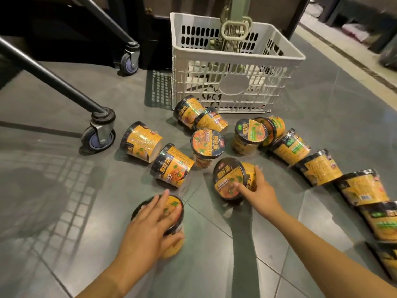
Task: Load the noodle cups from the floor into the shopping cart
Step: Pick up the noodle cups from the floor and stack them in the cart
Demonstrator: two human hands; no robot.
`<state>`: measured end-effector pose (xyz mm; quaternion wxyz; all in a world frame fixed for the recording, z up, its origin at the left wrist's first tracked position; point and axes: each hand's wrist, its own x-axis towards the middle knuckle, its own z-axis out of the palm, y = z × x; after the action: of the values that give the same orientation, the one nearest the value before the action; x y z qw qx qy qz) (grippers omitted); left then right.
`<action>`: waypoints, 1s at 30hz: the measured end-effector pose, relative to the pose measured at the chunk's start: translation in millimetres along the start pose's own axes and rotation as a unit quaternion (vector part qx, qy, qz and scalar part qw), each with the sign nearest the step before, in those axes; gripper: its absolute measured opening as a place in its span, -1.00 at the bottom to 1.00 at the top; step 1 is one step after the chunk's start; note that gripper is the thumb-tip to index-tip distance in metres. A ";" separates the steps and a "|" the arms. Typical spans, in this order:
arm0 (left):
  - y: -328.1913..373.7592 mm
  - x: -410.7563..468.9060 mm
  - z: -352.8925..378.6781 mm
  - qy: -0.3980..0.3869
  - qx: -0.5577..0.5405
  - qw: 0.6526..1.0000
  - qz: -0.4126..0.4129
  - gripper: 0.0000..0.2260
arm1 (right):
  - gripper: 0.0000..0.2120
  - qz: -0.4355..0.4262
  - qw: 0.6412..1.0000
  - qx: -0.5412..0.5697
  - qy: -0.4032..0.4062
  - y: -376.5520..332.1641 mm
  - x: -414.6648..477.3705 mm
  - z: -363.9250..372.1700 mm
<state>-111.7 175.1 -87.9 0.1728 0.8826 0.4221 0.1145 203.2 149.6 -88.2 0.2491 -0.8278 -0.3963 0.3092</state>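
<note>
At far left a black frame (53,80) on wheels stands on the floor (204,254). Whether it or the white basket (236,53) further back is the cart, I cannot tell.

The left hand (148,224) lies over the lid of the near cup (173,210), which stands upright. Its fingers are spread across the top and its thumb is hooked round the side wall, though blur softens the grip. Beyond it the loose cups (207,143) are scattered, most of them on their sides.

The right hand (261,192) grips the tilted cup (227,179), thumb on the lid and fingers round the body.

Both hands seem to be picking up. The film wrap looks slippery, so squeeze each cup on the wall below the rim rather than the lid. Lift straight up to clear the neighbours. Set the cups in upright so they pack snugly and leave room for the row trailing off to the right.
</note>
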 end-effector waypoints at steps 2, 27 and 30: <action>-6.3 1.2 7.5 -0.001 0.069 0.995 0.073 -0.53 | -0.25 -0.018 0.999 0.032 -0.033 1.8 -8.6 -2.9; 7.9 7.0 7.1 -0.060 0.114 0.972 -0.195 0.15 | 0.34 -0.088 0.967 -0.237 -0.033 -16.8 -35.9 20.1; 5.5 10.8 7.2 -0.033 0.106 0.976 -0.185 0.07 | 0.26 -0.098 0.970 -0.221 -0.009 -17.8 -32.8 29.4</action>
<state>-98.6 178.8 -91.6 0.1103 0.8056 0.5821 0.0058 157.2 137.9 -86.3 0.0855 -0.8166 -0.5362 0.1957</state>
